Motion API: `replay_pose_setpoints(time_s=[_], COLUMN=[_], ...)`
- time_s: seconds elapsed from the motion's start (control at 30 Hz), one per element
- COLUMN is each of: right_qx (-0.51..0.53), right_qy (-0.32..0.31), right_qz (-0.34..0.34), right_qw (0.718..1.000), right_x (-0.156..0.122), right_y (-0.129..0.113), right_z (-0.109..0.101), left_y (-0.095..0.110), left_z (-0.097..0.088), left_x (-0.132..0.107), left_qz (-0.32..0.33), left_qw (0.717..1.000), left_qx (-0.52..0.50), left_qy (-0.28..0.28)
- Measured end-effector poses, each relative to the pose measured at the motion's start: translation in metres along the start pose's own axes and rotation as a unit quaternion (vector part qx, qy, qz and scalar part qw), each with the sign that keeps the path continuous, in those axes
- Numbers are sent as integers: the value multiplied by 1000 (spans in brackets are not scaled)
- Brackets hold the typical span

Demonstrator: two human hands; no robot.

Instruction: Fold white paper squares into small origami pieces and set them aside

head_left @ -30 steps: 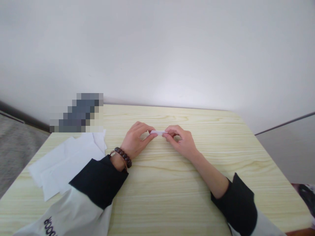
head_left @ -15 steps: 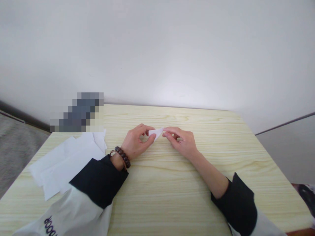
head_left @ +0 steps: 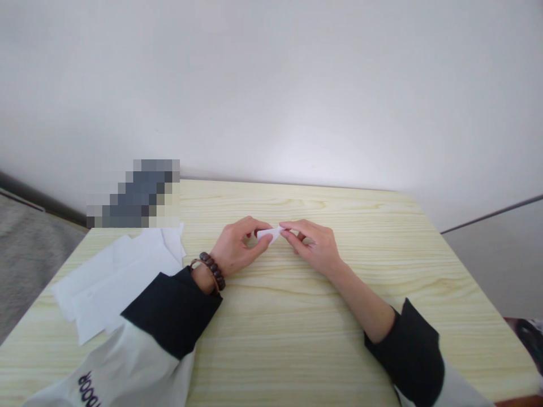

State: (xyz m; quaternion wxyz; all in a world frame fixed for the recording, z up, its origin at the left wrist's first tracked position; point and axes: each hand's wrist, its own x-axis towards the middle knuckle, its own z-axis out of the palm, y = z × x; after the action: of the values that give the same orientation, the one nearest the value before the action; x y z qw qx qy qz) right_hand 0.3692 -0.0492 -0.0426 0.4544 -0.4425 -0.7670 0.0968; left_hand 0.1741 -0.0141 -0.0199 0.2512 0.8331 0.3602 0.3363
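Note:
A small folded piece of white paper [head_left: 268, 232] sits between my two hands above the middle of the light wooden table [head_left: 297, 316]. My left hand [head_left: 238, 246], with a dark bead bracelet at the wrist, pinches its left end with thumb and fingers. My right hand [head_left: 313, 245] pinches the right end, fingers curled close. Both hands rest low over the tabletop, almost touching each other.
Several white paper sheets [head_left: 114, 277] lie spread at the table's left side, partly under my left sleeve. A blurred dark object [head_left: 136, 195] stands at the back left corner. A pale wall rises right behind the table's far edge.
The paper strip has shortened into a small pointed fold, and my two hands have drawn closer together around it.

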Motion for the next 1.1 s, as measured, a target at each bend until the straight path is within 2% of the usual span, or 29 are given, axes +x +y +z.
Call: replay_pose_setpoints(time_s=[0.23,0.43,0.57,0.8,1.1], right_qx=[-21,-7,9,43,27], right_qy=[19,-11,-38,-48,-58], right_qz=[-13,-15,10,45,53], right_qw=[1000,1000,999,997,997], right_x=[0,1,1,2,2], right_y=[0,-2,-1,1,2], right_z=[2,0,0,0,1], left_y=[-1,0,-3,-13,-15], left_z=[1,1,3,9,9], left_x=[0,-1,-2,-1,-1], left_qz=[-26,-18,24,170,161], left_qw=[999,1000,1000,983,983], left_qx=[-6,5,16,50,80], left_qy=[-18,-16,0,53,46])
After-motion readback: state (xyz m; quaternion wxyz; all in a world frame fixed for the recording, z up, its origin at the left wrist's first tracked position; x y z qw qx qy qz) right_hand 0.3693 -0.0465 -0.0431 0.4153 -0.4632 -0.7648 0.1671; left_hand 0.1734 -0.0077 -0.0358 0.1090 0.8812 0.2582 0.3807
